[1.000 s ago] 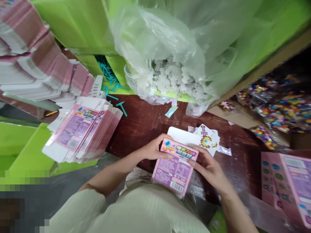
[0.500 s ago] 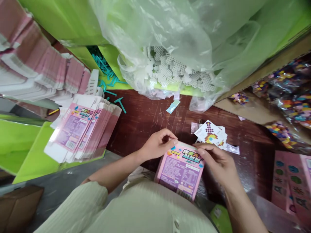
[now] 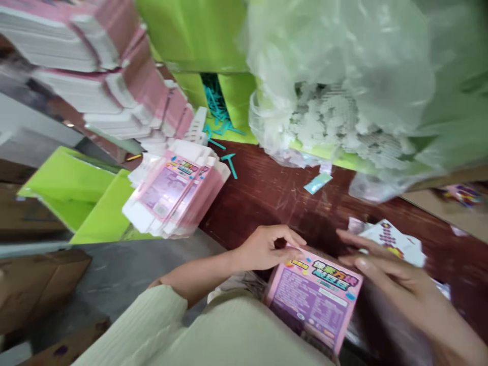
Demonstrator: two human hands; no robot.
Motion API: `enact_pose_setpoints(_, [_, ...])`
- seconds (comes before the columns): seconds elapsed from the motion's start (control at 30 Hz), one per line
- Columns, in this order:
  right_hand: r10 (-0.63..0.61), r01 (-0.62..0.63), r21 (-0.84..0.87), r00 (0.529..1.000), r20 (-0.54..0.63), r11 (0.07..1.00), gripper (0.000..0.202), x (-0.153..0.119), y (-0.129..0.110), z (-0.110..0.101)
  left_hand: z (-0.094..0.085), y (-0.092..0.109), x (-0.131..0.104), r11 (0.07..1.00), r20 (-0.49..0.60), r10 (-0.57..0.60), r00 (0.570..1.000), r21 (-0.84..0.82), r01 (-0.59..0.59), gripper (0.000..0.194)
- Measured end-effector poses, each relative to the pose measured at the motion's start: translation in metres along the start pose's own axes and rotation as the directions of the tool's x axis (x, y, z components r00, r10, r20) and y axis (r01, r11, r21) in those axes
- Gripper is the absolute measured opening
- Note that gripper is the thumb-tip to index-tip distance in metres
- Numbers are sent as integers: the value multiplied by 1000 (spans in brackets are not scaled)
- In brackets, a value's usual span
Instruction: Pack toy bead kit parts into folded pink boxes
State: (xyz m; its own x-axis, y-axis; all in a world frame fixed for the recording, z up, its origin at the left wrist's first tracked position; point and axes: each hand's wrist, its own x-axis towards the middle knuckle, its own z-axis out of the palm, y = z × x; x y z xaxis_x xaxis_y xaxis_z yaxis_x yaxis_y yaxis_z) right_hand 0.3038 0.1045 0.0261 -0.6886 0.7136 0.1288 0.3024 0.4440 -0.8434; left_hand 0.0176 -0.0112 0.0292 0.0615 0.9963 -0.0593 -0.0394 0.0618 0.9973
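Note:
A pink and purple printed box [image 3: 312,300] stands close against the person's body, its printed face toward the camera. My left hand [image 3: 269,247] pinches the box's top left corner between thumb and fingers. Near the top right corner, my right hand [image 3: 396,279] has its fingers apart and slightly blurred, with nothing seen between them. White cards with a pixel sword picture [image 3: 389,236] lie on the dark red table [image 3: 263,188] just beyond my right hand. Flat pink boxes [image 3: 168,188] form a stack at the left.
Taller piles of flat pink boxes [image 3: 145,76] rise at the upper left. Teal T-shaped tools [image 3: 230,163] lie beside a green bin. A clear bag holds white grid pieces [image 3: 335,114]. A small shiny packet [image 3: 318,183] rests on the table.
The view has swung left, so things appear shifted right. My right hand has let go of the box's top right corner and its fingers have spread.

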Motion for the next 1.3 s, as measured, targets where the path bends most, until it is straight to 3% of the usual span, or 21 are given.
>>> enact_pose_setpoints(0.07, [-147,147,-82,989,12,986,27,65,-3,26,-21,-6,-16,999,-217,32,976,-4,-33,26])
enact_pose_setpoints(0.1, [-178,183,-116,983,50,976,32,103,-11,47,-32,-9,-27,999,-352,46,935,32,-37,27])
enact_pose_setpoints(0.13, [-203,222,-160,971,130,962,35,140,-23,71,-42,-12,-41,996,-480,64,875,81,-28,28])
enact_pose_setpoints(0.2, [-110,224,-312,932,345,923,40,206,-51,122,-57,-22,-72,982,-672,100,734,184,35,29])
enact_pose_setpoints(0.3, [-38,208,-387,914,404,898,40,276,-81,179,-71,-46,-119,928,-790,149,595,320,192,26])
enact_pose_setpoints(0.37, [46,145,-460,924,379,876,43,299,-85,198,-78,-64,-141,872,-813,188,551,396,288,26])
enact_pose_setpoints(0.43, [135,78,-533,927,350,843,43,304,-78,200,-81,-77,-151,805,-805,247,539,480,349,24])
enact_pose_setpoints(0.5, [206,36,-592,919,337,805,42,294,-68,186,-81,-81,-148,682,-729,349,589,629,374,25])
enact_pose_setpoints(0.53, [228,29,-614,913,337,789,40,286,-61,173,-80,-80,-142,591,-651,398,646,721,362,26])
enact_pose_setpoints(0.57, [240,32,-631,909,341,775,37,276,-53,157,-78,-75,-134,489,-536,424,730,814,314,28])
enact_pose_setpoints(0.63, [243,50,-649,903,354,759,33,257,-36,116,-76,-62,-112,312,-242,364,899,942,127,35])
enact_pose_setpoints(0.7, [239,70,-660,900,365,748,39,240,-16,72,-72,-45,-87,228,-6,215,976,973,-44,42])
enact_pose_setpoints(0.73, [243,72,-665,897,369,743,41,233,-7,53,-69,-36,-74,204,42,155,987,976,-73,45])
enact_pose_setpoints(0.8, [266,59,-671,890,371,739,40,221,10,24,-61,-20,-51,148,1,88,996,989,-14,51])
enact_pose_setpoints(0.87, [292,30,-666,883,366,745,31,212,22,9,-52,-7,-29,101,-70,44,997,993,66,58])
enact_pose_setpoints(0.93, [306,-6,-650,885,349,760,24,202,27,1,-45,4,-7,91,-61,-30,998,994,64,75])
enact_pose_setpoints(1.0, [303,-46,-629,902,308,776,28,187,26,-10,-41,11,15,130,43,-135,990,991,-25,98])
enact_pose_setpoints(1.1, [265,-113,-586,947,180,802,53,143,22,-46,-38,18,42,207,215,-274,937,965,-161,122])
enact_pose_setpoints(1.2, [220,-206,-476,975,-27,855,45,81,31,-91,-38,32,47,194,206,-268,941,968,-157,114])
enact_pose_setpoints(1.3, [288,-307,-386,951,-107,870,29,28,55,-112,-42,55,35,244,85,-254,963,969,-21,81])
